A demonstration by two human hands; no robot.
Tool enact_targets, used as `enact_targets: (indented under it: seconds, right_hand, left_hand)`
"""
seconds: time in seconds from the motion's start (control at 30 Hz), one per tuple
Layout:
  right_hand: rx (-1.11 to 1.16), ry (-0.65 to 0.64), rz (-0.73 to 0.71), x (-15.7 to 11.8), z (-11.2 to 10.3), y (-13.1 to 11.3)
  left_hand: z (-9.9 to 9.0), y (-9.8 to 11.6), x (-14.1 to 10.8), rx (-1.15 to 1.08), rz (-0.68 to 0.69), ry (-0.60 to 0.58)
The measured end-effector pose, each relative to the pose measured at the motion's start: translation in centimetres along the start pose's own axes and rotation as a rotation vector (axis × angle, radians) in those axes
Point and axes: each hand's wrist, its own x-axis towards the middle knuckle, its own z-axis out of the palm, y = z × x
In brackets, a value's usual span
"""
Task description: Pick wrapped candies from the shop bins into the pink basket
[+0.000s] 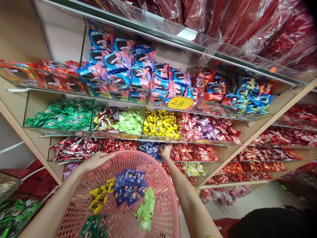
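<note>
A pink perforated basket [163, 198] is held in front of me, my left hand [97, 161] gripping its far left rim. Inside lie separate groups of blue-purple packets [130, 185], yellow packets [99, 198], light green packets [146, 210] and dark green packets [94, 226]. Beyond the basket's far rim, my right hand [164, 151] reaches into a lower shelf bin at the right side of some dark blue packets [150, 148]. Its fingers are curled in; whatever they hold is too small to make out.
Blue and pink cookie packs [119, 61] fill the upper shelf, behind a yellow "28" tag [180, 102]. Below are bins of green [66, 114], yellow [162, 124] and red candies [193, 152]. A slanted wooden shelf edge [257, 130] stands right. Plastic-wrapped red bags [247, 23] hang overhead.
</note>
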Motion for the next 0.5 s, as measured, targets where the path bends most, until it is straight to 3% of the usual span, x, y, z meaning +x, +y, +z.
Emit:
enact_targets:
  seconds: [0.23, 0.5]
  right_hand:
    - [0.336, -0.001, 0.036, -0.8, -0.3, -0.5]
    - [0.579, 0.027, -0.022, -5.2, -2.8, -1.3]
  left_hand:
    - [0.0, -0.6, 0.1, -0.003, 0.002, 0.032]
    - [0.1, 0.2, 0.8, -0.004, 0.002, -0.010]
